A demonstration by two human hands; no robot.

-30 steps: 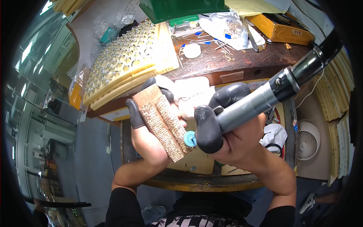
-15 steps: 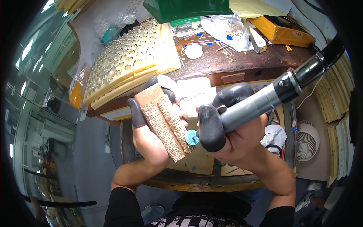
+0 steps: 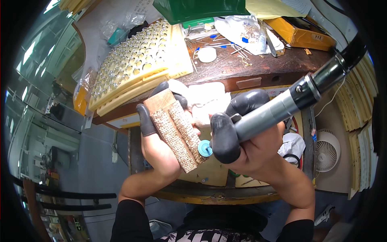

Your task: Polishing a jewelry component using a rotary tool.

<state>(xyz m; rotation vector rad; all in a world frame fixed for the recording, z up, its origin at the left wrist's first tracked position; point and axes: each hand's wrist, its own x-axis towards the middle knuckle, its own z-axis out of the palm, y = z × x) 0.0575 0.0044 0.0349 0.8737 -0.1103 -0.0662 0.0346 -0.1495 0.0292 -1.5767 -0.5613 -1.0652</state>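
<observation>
My left hand (image 3: 159, 153), in black finger cots, grips a wooden block (image 3: 159, 99) faced with two strips of textured gold-coloured metal (image 3: 173, 141). My right hand (image 3: 238, 117), with black cots on thumb and forefinger, is closed round a grey-and-black rotary handpiece (image 3: 274, 109), angled up to the right. At its tip a small light-blue disc (image 3: 204, 147) sits against or very close to the lower right edge of the right strip. A crumpled white cloth (image 3: 207, 103) lies behind both hands; my left fingertips are partly hidden by the block.
The wooden bench (image 3: 262, 64) holds yellow trays of shiny rings (image 3: 129, 60), thin bits, a white round lid (image 3: 207, 54), a green bin (image 3: 197, 8) and an orange box (image 3: 302, 34). A fan (image 3: 326, 149) stands right. Another person's arm (image 3: 32, 201) is by black rails at lower left.
Both hands have shifted very slightly right since a second ago, still holding block and handpiece. Another person's arm and the black rails at lower left have moved further into view.
</observation>
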